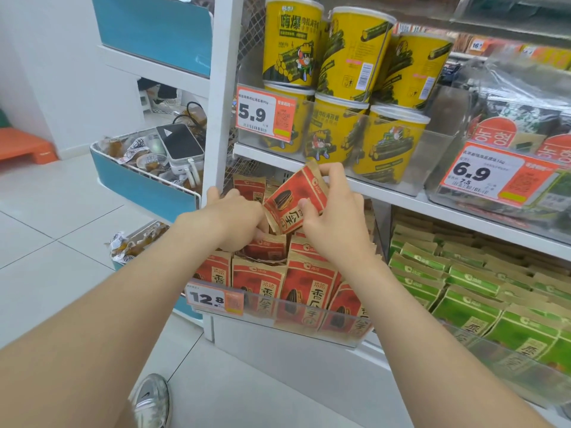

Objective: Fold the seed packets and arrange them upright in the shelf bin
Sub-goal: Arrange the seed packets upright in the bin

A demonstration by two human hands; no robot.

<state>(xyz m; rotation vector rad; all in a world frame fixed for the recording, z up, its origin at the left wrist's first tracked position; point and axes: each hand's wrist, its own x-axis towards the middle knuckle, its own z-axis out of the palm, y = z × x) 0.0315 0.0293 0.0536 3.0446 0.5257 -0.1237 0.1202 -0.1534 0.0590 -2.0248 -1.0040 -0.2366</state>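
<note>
One tilted seed packet [293, 202] pinched in right hand [336, 223], left hand [234, 217] beside, grip hidden

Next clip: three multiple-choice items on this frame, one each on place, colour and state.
1. The yellow tubs stand: A on the floor; B on the shelf above the red packets' bin; C inside a blue drawer.
2. The neighbouring packets, right of the red ones, are: A blue; B white; C green.
3. The held packet in the right hand is: A tilted above the bin; B flat on the floor; C upright in the front row.
B: tubs sit one shelf up. C: green wrappers. A: pinched aslant over the rows.
</note>
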